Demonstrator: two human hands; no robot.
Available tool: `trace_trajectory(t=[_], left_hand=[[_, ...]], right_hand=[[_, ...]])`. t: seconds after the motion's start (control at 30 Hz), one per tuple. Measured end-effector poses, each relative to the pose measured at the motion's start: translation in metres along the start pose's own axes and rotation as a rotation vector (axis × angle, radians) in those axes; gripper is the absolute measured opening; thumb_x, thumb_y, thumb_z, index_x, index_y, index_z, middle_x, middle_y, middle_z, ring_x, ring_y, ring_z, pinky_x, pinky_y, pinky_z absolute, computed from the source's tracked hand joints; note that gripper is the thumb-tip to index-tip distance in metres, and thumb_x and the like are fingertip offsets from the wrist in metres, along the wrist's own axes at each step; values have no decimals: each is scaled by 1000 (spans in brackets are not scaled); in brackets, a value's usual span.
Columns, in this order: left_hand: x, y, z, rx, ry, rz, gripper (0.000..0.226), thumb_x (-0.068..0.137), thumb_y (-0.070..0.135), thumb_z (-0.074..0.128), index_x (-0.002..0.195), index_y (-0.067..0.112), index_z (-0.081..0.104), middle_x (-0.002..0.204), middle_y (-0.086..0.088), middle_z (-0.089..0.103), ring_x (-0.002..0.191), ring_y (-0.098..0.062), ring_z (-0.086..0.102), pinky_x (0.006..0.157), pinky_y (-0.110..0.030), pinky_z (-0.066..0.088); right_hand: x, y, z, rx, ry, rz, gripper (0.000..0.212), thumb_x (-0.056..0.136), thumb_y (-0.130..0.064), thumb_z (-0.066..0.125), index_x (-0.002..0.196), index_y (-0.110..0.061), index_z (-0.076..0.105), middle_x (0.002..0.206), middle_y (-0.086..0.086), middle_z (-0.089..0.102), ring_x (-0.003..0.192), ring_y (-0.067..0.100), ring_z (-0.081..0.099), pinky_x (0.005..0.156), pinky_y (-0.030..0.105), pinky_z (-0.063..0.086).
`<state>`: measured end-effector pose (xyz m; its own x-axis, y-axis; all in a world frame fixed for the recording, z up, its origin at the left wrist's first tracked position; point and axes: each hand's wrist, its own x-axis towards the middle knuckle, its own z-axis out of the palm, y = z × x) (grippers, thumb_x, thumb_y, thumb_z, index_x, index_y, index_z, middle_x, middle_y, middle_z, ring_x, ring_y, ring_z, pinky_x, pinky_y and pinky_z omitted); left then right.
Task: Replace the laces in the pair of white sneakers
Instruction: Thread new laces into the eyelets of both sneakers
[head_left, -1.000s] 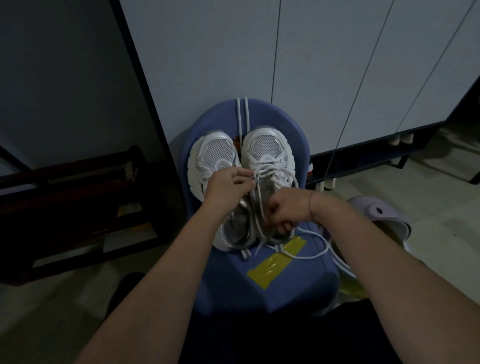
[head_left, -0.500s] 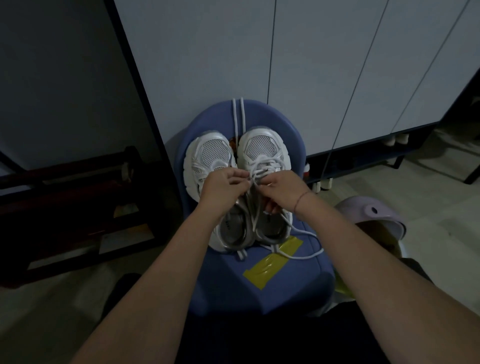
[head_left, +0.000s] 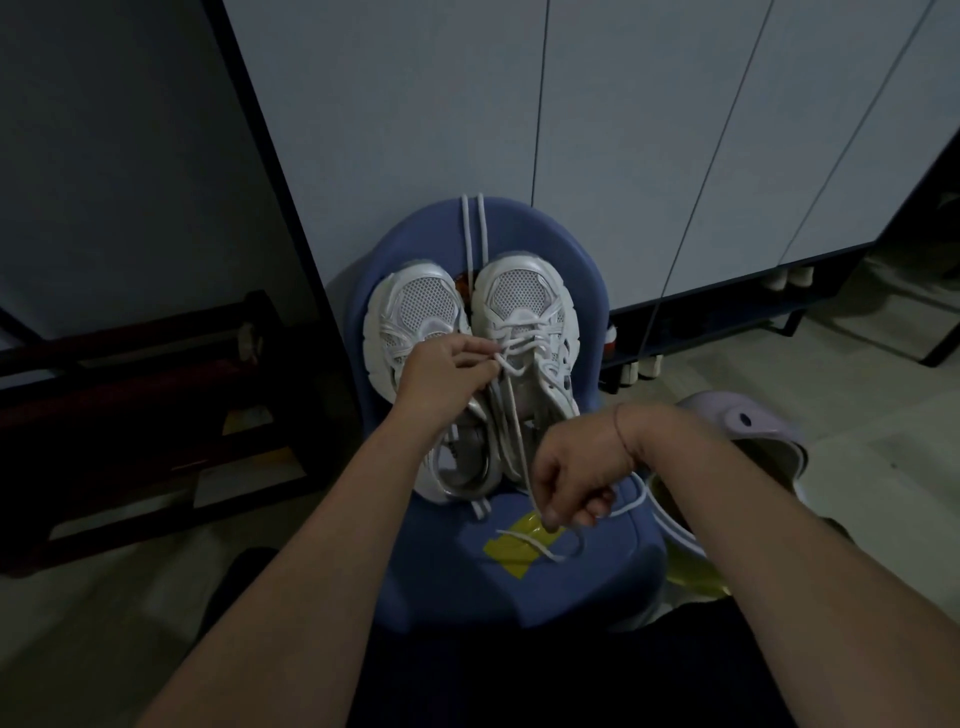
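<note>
Two white sneakers stand side by side, toes away from me, on a blue chair seat (head_left: 524, 597). The left sneaker (head_left: 415, 317) shows no lace over its mesh front. The right sneaker (head_left: 524, 306) has a white lace (head_left: 519, 431) crossed through its upper eyelets. My left hand (head_left: 441, 376) pinches the lace at the eyelets of the right sneaker. Nearer me, my right hand (head_left: 569, 483) is closed on the lace's free end, pulled taut; the tip trails over yellow tape (head_left: 511, 553). Another white lace (head_left: 474, 228) hangs over the chair back.
White cabinet doors (head_left: 623, 130) rise behind the chair. A dark wooden rack (head_left: 135, 415) stands at the left. A pale lilac lidded bin (head_left: 748, 431) sits at the right, beside the chair. Tiled floor (head_left: 883, 395) spreads to the right.
My right hand has drawn back from the eyelets toward me, pulling the lace end out long and taut. My left hand has stayed at the eyelets.
</note>
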<state>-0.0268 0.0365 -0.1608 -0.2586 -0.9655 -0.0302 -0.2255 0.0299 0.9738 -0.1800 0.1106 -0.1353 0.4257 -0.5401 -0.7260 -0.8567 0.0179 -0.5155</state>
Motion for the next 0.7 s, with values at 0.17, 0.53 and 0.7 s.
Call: trace_trajectory(t=[0.17,0.53,0.7], left_hand=[[-2,1,2,18,11,23,21,85,4,70,88,24,70,93,-2,73,83,-9,68,78,-22,53],[-2,1,2,27,21,25,19,84,3,70,97,16,71,96,-4,73,85,-8,67,82,-22,53],[-2,1,1,17,13,31,17,85,4,70,100,13,70,95,-2,73,82,-5,66,75,-14,52]], right_hand=[[4,1,-9,304,589,-36,22,93,-12,55,73,-7,62,53,2,63,42,12,59,44,21,49],[36,-8,-11,319,955,56,37,93,-17,52,57,-12,53,54,3,53,52,19,53,49,25,40],[4,-2,-13,493,530,-128,27,92,-16,59,67,-6,58,49,-2,54,35,3,42,39,13,36]])
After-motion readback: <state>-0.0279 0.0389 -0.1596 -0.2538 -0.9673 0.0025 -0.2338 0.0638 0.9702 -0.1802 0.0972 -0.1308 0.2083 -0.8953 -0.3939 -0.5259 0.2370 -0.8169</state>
